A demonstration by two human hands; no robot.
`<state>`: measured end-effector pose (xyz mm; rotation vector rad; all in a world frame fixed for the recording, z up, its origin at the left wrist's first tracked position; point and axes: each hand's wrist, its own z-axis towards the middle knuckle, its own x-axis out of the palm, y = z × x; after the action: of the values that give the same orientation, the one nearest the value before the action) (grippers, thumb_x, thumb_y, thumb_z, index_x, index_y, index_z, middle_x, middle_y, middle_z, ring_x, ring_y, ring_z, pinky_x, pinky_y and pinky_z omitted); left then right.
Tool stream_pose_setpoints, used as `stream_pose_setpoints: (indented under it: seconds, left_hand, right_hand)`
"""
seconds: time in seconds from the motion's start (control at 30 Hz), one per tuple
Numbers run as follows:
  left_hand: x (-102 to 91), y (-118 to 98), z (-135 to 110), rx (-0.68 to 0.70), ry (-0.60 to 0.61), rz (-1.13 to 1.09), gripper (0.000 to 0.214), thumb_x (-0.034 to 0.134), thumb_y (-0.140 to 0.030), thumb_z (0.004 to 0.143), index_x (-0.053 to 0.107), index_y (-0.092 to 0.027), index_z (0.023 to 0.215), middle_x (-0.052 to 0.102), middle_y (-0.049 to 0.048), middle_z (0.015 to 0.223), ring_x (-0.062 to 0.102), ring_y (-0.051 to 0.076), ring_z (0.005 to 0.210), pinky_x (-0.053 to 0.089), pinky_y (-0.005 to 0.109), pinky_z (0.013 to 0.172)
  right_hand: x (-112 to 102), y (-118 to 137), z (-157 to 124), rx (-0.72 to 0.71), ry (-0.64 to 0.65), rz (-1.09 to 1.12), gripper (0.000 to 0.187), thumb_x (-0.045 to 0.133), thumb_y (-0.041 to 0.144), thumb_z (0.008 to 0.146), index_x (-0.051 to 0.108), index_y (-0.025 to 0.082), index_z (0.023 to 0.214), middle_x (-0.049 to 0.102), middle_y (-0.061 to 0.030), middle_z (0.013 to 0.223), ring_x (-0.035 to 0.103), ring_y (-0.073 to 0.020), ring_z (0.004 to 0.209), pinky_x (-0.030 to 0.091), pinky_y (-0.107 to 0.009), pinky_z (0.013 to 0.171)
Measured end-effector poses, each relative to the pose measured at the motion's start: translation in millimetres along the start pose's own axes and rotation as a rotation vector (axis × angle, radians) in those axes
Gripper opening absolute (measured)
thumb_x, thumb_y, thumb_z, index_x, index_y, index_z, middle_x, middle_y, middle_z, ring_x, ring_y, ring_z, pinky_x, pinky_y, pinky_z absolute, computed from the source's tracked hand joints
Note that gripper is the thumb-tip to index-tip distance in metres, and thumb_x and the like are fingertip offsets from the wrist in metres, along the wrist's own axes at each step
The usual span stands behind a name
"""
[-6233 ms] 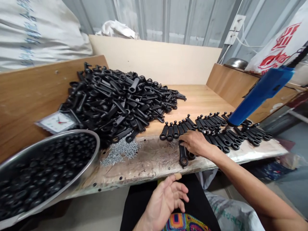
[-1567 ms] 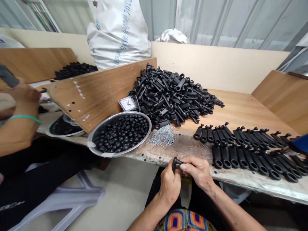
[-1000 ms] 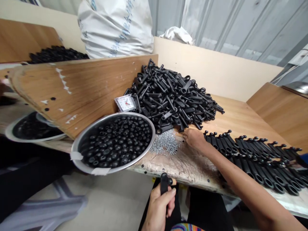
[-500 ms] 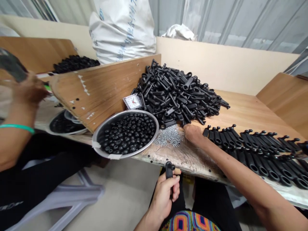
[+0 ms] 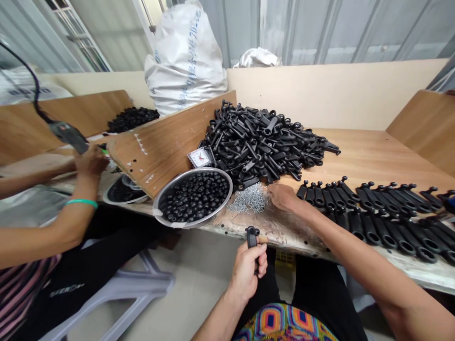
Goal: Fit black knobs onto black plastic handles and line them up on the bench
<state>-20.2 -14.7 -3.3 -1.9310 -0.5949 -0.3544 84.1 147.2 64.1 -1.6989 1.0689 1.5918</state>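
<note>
left hand (image 5: 246, 272): clenched on black ring-ended spanner (image 5: 252, 239), long axis near-vertical, head up, just off wooden counter (image 5: 355, 151) edge | right hand (image 5: 282, 198): curled on counter, grip unclear, beside loose silver screws (image 5: 249, 199)

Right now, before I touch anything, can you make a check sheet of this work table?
Surface: wooden bench, front edge scratched.
Job's things: heap of black ring spanners, more in rows, steel bowl of black knobs, silver screws.
Clutter: small clock against the heap.
Hands: left hand grips a black spanner; right hand is on the bench by the screws.
Cables: black cable runs to a co-worker's corded tool.
Surroundings: co-worker's hand, white sack, corrugated metal wall.
</note>
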Motion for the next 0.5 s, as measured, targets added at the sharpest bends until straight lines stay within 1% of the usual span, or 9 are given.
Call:
stream_pose_setpoints:
  seconds: [0.1, 0.17, 0.23, 0.3, 0.33, 0.5]
  left_hand:
    - [0.3, -3, 5, 0.036, -0.031, 0.033, 0.025, 0.056, -0.025, 0.068, 0.051, -0.013, 0.089, 0.037, -0.0078, 0.042, 0.029, 0.004, 0.035, 0.015, 0.020, 0.037]
    - [2.8, -4, 7, 0.053, -0.047, 0.059, 0.023, 0.057, -0.025, 0.067, 0.050, -0.014, 0.086, 0.038, -0.0077, 0.043, 0.030, 0.004, 0.035, 0.014, 0.019, 0.037]
    - [7.1, -2, 9, 0.067, -0.056, 0.090, 0.019, 0.057, -0.026, 0.067, 0.048, -0.014, 0.080, 0.038, -0.0077, 0.042, 0.030, 0.004, 0.035, 0.015, 0.019, 0.036]
    - [12.0, 0, 9, 0.078, -0.064, 0.124, 0.018, 0.057, -0.026, 0.067, 0.047, -0.015, 0.076, 0.038, -0.0076, 0.042, 0.031, 0.004, 0.035, 0.015, 0.019, 0.036]
    - [14.4, 1, 9, 0.082, -0.068, 0.142, 0.017, 0.057, -0.026, 0.066, 0.047, -0.015, 0.075, 0.039, -0.0076, 0.042, 0.031, 0.004, 0.035, 0.015, 0.019, 0.036]
    - [23.2, 6, 8, 0.117, -0.096, 0.207, 0.016, 0.056, -0.025, 0.066, 0.049, -0.014, 0.075, 0.039, -0.0075, 0.042, 0.031, 0.004, 0.036, 0.018, 0.018, 0.035]
  right_hand:
    - [-3, 5, -34, -0.148, 0.011, 0.158, 0.020, 0.038, 0.024, 0.089, 0.055, 0.016, 0.082, 0.060, -0.0007, 0.079, 0.054, -0.0100, 0.073, 0.037, -0.019, 0.062]
    - [-3, 8, -58, -0.219, 0.010, 0.289, 0.021, 0.039, 0.027, 0.087, 0.053, 0.016, 0.076, 0.058, 0.0018, 0.074, 0.051, -0.0083, 0.067, 0.034, -0.017, 0.058]
    - [-2, 9, -76, -0.256, 0.006, 0.445, 0.019, 0.041, 0.026, 0.085, 0.052, 0.016, 0.073, 0.055, 0.0022, 0.069, 0.048, -0.0084, 0.064, 0.032, -0.018, 0.057]
    - [-3, 10, -87, -0.260, 0.011, 0.561, 0.017, 0.043, 0.024, 0.083, 0.052, 0.016, 0.071, 0.053, 0.0020, 0.067, 0.046, -0.0089, 0.063, 0.030, -0.019, 0.057]
    - [-4, 9, -91, -0.250, 0.018, 0.579, 0.016, 0.043, 0.024, 0.082, 0.052, 0.016, 0.071, 0.053, 0.0019, 0.067, 0.046, -0.0091, 0.063, 0.029, -0.020, 0.058]
    - [-9, 7, -97, -0.198, 0.022, 0.528, 0.019, 0.044, 0.024, 0.081, 0.049, 0.015, 0.066, 0.052, 0.0006, 0.065, 0.044, -0.0095, 0.062, 0.027, -0.021, 0.057]
